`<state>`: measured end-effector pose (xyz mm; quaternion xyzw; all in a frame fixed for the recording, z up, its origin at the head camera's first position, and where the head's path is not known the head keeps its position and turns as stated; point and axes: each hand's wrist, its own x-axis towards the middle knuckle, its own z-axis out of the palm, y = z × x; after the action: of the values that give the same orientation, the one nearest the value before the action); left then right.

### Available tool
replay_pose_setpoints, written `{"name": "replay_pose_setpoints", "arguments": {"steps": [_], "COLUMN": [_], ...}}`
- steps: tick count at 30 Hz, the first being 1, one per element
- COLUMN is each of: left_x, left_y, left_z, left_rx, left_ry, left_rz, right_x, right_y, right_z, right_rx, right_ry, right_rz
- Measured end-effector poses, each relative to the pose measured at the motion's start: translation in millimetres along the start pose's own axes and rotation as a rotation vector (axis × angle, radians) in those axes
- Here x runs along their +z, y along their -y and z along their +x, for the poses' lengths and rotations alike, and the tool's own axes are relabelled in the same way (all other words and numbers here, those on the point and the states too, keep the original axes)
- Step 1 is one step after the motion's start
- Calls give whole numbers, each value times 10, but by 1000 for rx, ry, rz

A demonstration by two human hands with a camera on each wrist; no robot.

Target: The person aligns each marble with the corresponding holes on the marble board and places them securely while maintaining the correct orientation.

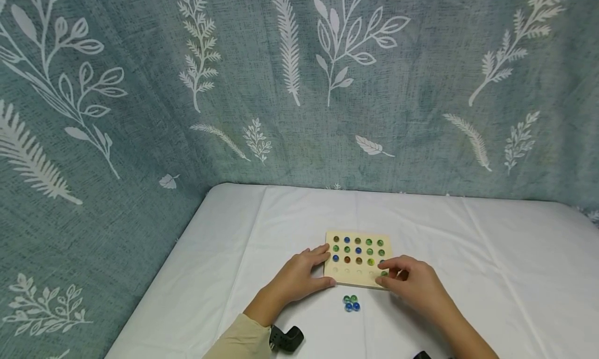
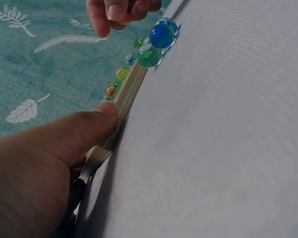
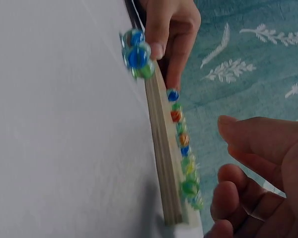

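Note:
A pale wooden board (image 1: 348, 277) lies on the table, with glass marbles in rows of round hollows. My left hand (image 1: 299, 276) grips the board's left side, its thumb along the front edge near the corner and its fingers at the left edge. Over the front right corner hovers my right hand (image 1: 414, 283). Its thumb and fingertips are apart with nothing between them, beside a green marble (image 3: 190, 187) seated at the end of the front row. Bare hollows show along the rest of that row. Two blue marbles (image 1: 356, 306) and two green marbles (image 1: 347, 299) lie grouped in front of the board.
A white cloth (image 1: 281, 218) covers the table, with a few creases. Teal curtains (image 1: 262, 88) with white leaf prints hang behind and to the left. A black device (image 1: 287, 339) sits at the left wrist, by a beige sleeve (image 1: 241, 339).

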<state>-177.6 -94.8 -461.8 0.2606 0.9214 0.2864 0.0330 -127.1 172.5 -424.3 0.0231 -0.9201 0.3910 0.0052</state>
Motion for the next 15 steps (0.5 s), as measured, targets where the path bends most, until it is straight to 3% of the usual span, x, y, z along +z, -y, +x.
{"name": "replay_pose_setpoints", "arguments": {"steps": [6,15], "left_x": [-3,-15], "left_y": [-7,-2], "left_z": [1,-7], "left_rx": [-16,-12], "left_ry": [6,5], "left_rz": [-11,-6], "right_x": [87,243], "right_y": [151,200], "right_z": [-88,-135], "right_rx": [-83,-184], "right_ry": [87,216], "right_rz": [37,-12]}}
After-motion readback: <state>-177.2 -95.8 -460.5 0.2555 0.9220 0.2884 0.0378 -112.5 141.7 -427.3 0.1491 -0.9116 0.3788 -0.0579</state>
